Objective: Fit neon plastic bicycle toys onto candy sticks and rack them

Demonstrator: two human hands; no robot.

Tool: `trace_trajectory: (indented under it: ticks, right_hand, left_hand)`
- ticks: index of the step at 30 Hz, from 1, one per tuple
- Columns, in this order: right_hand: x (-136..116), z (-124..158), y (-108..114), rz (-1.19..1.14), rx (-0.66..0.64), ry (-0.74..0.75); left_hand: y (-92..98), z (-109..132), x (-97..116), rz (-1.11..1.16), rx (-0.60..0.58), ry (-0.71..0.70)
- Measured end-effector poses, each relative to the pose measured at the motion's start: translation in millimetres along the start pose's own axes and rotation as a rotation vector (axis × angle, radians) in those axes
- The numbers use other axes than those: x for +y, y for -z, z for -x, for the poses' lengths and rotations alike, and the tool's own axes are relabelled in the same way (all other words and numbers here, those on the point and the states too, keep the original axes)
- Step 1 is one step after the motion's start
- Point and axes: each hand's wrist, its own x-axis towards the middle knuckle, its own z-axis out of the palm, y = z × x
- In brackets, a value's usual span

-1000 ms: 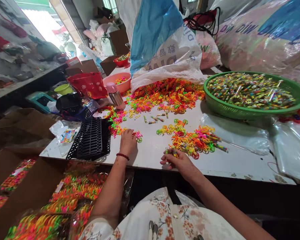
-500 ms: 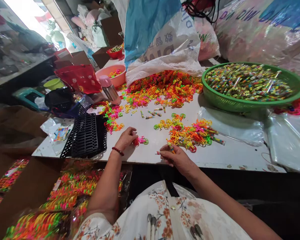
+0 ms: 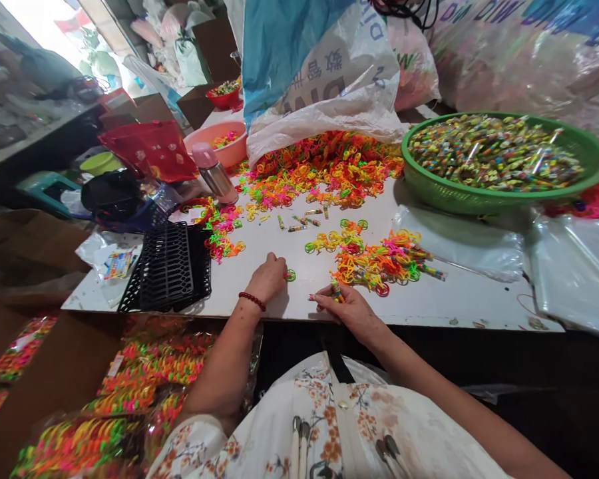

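Fingers [image 3: 278, 267] of the left hand [image 3: 268, 279] curl together over a neon toy [image 3: 290, 275] lying on the table [image 3: 429, 303], with only its green ring showing past the fingertips. Just beside it, the right hand [image 3: 352, 313] pinches small sticks [image 3: 335, 291] between thumb and forefinger, near the pile [image 3: 374, 263]. The work likely goes best with the toy pressed flat and firm, the ring left free, and one stick pushed forward at a time
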Motion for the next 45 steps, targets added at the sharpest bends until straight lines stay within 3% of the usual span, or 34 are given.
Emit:
trace_trajectory:
  ticks: [3, 6, 10, 12, 16, 23, 31, 39, 45]
  right_hand:
    - [-1, 2, 5, 0.023, 0.004, 0.046]
    - [-3, 2, 9, -0.048, 0.039, 0.030]
    - [-2, -2, 9, -0.123, 0.071, -0.011]
    - [0, -4, 6, -0.139, 0.077, -0.040]
    - [2, -6, 0, -0.143, 0.074, -0.040]
    - [4, -12, 1, -0.025, 0.157, 0.084]
    - [15, -14, 8, 0.158, 0.165, 0.235]
    - [22, -13, 14, 0.232, 0.229, 0.328]
    - [20, -13, 15, 0.285, 0.236, 0.359]
  left_hand:
    - [-1.6, 2, -1, 0.086, 0.128, -0.022]
    - [-6.7, 11, -7, 0.402, 0.283, -0.102]
    - [-26.5, 25, -9, 0.904, 0.265, -0.219]
    - [-41.2, 27, -5, 1.077, 0.308, -0.128]
    - [-61.3, 26, 10, 1.324, 0.446, 0.228]
    - [-42.0, 27, 31, 1.847, 0.170, 0.406]
    - [-34.4, 34, 55, 1.968, -0.045, 0.391]
    - [-34.2, 34, 66, 1.923, 0.055, 0.389]
    - [-36.7, 36, 68, 1.871, 0.001, 0.371]
